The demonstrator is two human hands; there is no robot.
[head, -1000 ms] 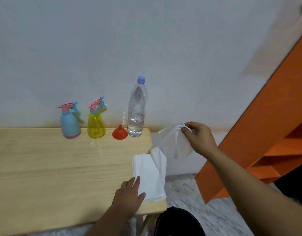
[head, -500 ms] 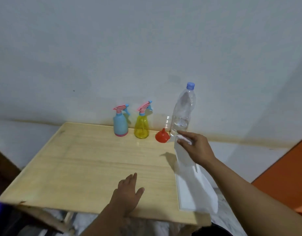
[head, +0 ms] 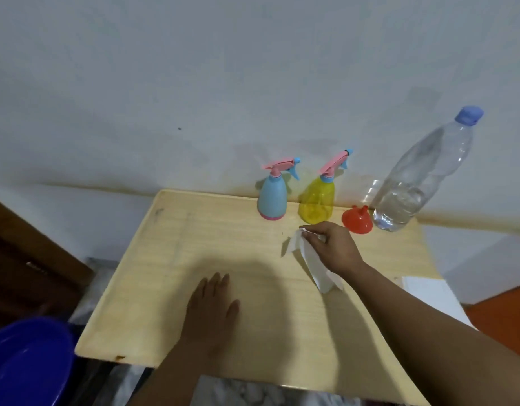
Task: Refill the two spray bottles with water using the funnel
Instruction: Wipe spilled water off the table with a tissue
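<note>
A blue spray bottle (head: pixel 272 197) and a yellow spray bottle (head: pixel 317 202), both with pink triggers, stand at the back of the wooden table (head: pixel 170 259). To their right an orange funnel (head: pixel 357 219) lies mouth down, beside a clear water bottle (head: pixel 419 180) with a blue cap, partly filled. My right hand (head: pixel 332 246) pinches a white tissue (head: pixel 314 262) just in front of the yellow bottle. My left hand (head: pixel 213 306) rests flat on the table, fingers straight.
A stack of white tissues (head: pixel 434 297) lies at the table's right edge. A blue plastic basin (head: pixel 27 364) sits low at the left. The white wall stands right behind the bottles. An orange surface (head: pixel 504 320) shows at the right.
My right hand carried the tissue from the table's right edge leftward to the spot before the yellow bottle. My view swung left. My left hand left the tissue stack and lies on bare wood.
</note>
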